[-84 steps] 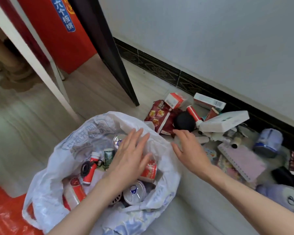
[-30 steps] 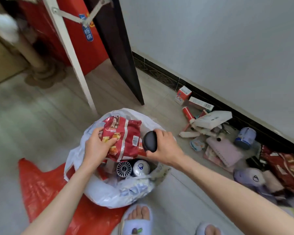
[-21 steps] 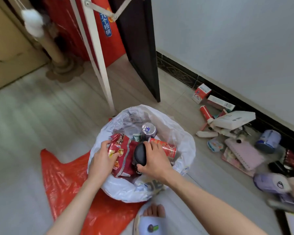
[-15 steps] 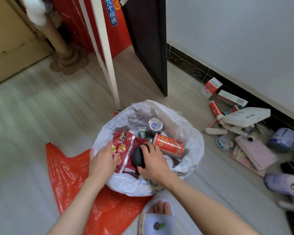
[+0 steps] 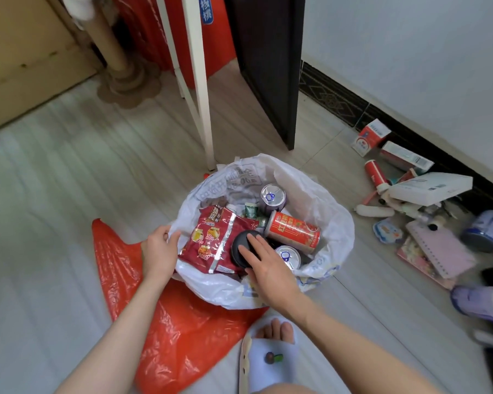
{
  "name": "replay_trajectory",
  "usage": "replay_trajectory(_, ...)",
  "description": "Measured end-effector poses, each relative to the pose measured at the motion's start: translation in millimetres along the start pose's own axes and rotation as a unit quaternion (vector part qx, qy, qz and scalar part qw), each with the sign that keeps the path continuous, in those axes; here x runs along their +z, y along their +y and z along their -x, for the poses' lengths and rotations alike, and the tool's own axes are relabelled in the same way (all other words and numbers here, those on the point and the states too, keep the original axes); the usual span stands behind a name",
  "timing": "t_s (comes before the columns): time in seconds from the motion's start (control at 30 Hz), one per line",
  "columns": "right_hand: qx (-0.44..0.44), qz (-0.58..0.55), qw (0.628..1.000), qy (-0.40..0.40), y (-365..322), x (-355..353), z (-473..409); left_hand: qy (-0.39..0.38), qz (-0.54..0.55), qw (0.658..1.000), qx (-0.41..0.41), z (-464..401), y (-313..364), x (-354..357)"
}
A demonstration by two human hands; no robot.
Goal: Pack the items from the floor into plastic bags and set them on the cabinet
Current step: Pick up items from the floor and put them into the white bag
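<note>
1. White plastic bag sits on the floor, part-filled with cans, a red snack packet and a black round case.
2. Loose items along the wall are unpacked — cabinet step not begun.
3. Left hand pinches the bag rim; right hand lies flat, fingers spread, on the case.
</note>
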State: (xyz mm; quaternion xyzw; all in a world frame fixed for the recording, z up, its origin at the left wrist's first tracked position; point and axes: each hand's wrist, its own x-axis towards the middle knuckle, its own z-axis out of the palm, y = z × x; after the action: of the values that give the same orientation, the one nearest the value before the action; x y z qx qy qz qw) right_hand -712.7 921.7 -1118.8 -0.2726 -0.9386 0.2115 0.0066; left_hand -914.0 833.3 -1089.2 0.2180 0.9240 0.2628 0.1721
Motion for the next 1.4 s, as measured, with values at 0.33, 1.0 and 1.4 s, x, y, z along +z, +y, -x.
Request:
replay_trajectory(0.33, 0.004, -0.018, 0.988, -0.155, 0, -26, -7, 0.023, -0.038, 0.990, 0.133, 26, 33, -40)
replay_trajectory(1.0, 0.145, 0.146, 0.978, 0.043, 128, -267, 102, -0.117, -0.079, 0.842, 0.520, 82, 232, 31)
replay_trajectory(1.4, 0.152, 0.132, 0.978, 0.050, 311, -193, 84, -0.196, -0.191, 0.825, 0.495, 2, 269, 207)
